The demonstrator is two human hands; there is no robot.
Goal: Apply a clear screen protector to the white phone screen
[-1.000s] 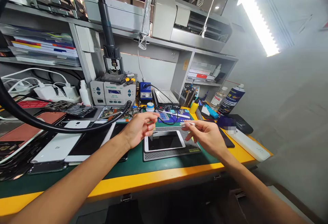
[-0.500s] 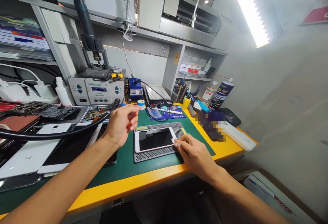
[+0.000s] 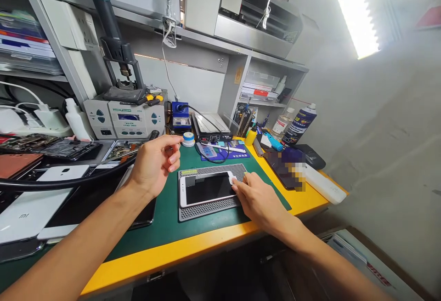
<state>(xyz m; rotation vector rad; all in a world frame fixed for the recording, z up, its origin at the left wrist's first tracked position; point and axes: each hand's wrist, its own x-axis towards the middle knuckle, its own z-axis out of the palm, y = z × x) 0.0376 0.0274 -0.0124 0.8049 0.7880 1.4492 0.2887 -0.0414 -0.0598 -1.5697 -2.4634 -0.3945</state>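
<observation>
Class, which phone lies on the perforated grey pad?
The white-bordered phone, dark screen up, beside the right hand. The others, like the white MI-marked phone at left, lie off the pad.

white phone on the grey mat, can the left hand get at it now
Probably yes: the left hand hovers close by, with nothing visible between it and the white phone; the right hand is at the phone's right end.

A lamp [image 3: 355, 14] at upper right glares blown-out white, with deep shadow below the table [image 3: 172, 249].

Dark-screened white phone [image 3: 207, 190] lies face up on perforated mat [image 3: 206, 209]
</observation>
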